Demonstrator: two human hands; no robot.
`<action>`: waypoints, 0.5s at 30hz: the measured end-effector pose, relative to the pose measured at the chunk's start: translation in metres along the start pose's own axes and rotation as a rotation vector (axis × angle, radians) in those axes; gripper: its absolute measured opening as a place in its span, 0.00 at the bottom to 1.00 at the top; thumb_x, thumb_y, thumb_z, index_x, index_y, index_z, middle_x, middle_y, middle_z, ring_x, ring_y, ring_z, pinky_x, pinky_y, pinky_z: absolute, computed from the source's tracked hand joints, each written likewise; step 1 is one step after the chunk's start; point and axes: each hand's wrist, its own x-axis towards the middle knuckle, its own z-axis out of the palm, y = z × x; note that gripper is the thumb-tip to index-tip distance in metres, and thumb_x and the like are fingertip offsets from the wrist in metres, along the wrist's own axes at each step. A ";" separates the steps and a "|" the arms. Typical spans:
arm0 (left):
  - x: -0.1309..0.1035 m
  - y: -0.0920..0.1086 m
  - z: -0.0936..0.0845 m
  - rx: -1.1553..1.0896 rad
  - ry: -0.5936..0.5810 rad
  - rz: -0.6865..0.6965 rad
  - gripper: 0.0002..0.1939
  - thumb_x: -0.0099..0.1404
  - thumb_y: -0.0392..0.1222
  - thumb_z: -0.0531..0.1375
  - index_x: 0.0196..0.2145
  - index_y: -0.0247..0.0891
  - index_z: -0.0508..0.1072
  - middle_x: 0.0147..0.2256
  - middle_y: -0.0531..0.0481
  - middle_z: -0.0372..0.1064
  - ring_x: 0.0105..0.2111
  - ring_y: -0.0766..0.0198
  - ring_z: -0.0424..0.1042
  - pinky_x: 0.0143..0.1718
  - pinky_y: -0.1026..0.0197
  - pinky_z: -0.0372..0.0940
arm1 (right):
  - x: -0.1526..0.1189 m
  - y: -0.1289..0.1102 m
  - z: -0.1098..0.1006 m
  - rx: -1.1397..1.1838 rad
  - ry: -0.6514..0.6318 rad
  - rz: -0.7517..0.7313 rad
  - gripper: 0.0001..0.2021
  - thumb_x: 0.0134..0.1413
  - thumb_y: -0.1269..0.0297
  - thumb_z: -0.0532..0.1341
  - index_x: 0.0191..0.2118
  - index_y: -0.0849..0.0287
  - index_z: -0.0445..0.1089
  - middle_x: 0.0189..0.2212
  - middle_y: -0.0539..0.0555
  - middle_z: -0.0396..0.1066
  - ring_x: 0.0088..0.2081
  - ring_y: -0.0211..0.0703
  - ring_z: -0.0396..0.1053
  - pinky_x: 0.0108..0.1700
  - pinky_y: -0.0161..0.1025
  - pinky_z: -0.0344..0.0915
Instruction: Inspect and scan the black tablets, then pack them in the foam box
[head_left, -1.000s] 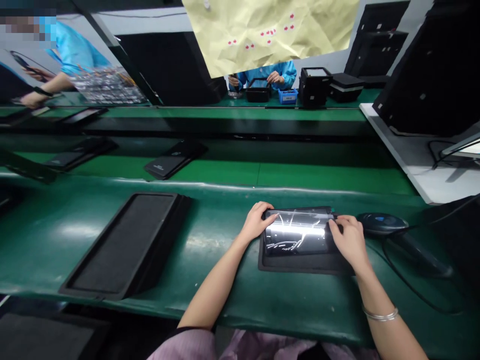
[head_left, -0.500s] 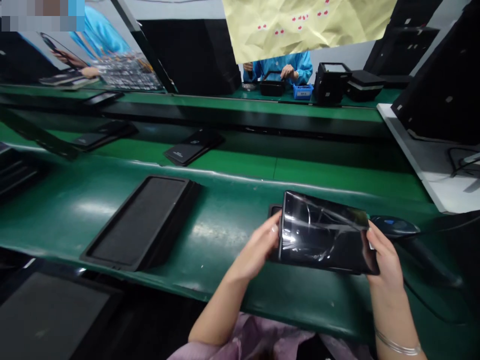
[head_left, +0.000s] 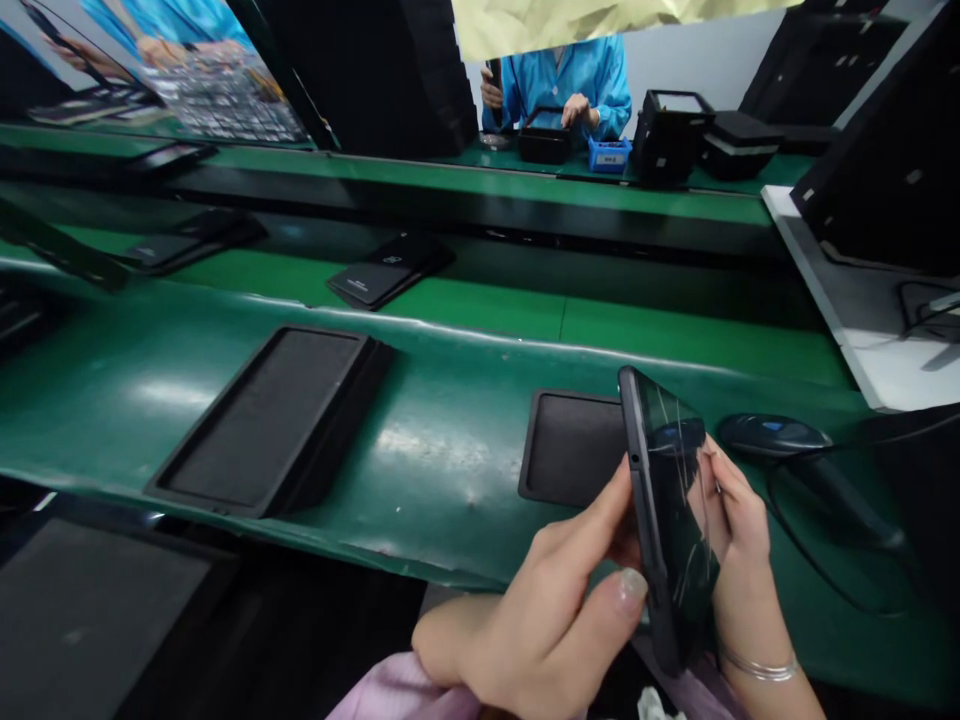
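Tablet [head_left: 670,545] is tilted steeply between both sets of fingers: left hand [head_left: 559,610] pinching one edge, right hand [head_left: 745,515] gripping the opposite one. I'd stick to the edges, off the glossy screen [head_left: 684,535]; black tray [head_left: 574,450] sits just beyond the left fingers.

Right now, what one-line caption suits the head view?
Left hand and right hand hold a tilted tablet, a scanner lying to the right.

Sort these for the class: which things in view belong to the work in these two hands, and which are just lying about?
In the job:
tablet, held by left hand and right hand
half-hidden black tray, probably

Apparently lying about:
handheld scanner
thicker black tray
dark device on the green strip
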 end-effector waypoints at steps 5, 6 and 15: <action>-0.004 -0.003 0.001 0.054 0.014 -0.034 0.30 0.72 0.45 0.47 0.68 0.48 0.40 0.60 0.49 0.62 0.49 0.53 0.73 0.50 0.57 0.70 | 0.000 0.000 -0.003 -0.047 0.049 -0.057 0.18 0.37 0.54 0.67 0.38 0.52 0.78 0.49 0.52 0.72 0.56 0.50 0.65 0.65 0.46 0.52; -0.006 -0.004 0.001 0.059 -0.001 -0.058 0.31 0.71 0.47 0.47 0.68 0.47 0.41 0.58 0.48 0.65 0.46 0.52 0.75 0.47 0.56 0.72 | 0.000 0.000 -0.003 -0.044 0.052 -0.059 0.17 0.38 0.54 0.67 0.39 0.51 0.78 0.49 0.52 0.72 0.56 0.50 0.65 0.64 0.47 0.55; -0.040 -0.017 0.002 0.096 0.036 -0.177 0.29 0.67 0.54 0.52 0.64 0.48 0.57 0.46 0.46 0.75 0.36 0.53 0.76 0.41 0.57 0.72 | -0.009 -0.017 -0.002 0.064 0.135 -0.175 0.25 0.45 0.49 0.65 0.50 0.53 0.72 0.40 0.53 0.74 0.36 0.43 0.72 0.40 0.38 0.70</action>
